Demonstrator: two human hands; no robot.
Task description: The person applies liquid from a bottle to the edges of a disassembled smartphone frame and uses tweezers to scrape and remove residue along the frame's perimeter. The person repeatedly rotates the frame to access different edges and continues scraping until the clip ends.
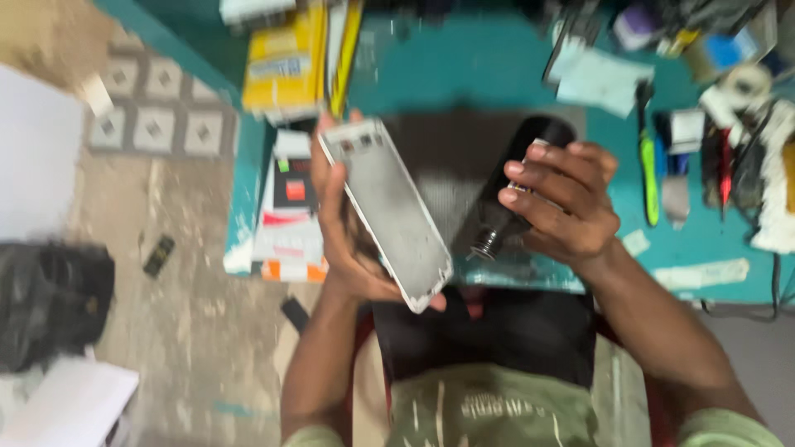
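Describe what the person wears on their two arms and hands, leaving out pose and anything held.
Both forearms are bare. Light green short sleeves show at the bottom of the picture. The left hand and right hand wear no gloves; no rings or watch can be made out in the blur.

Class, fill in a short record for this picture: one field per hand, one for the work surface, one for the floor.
Left hand: holds a flat, dusty grey phone panel, tilted.
Right hand: grips a black cylindrical tool, its metal tip pointing down.
Work surface: teal table with a dark mat, a yellow box, a green-handled tool.
Floor: small dark object on concrete.
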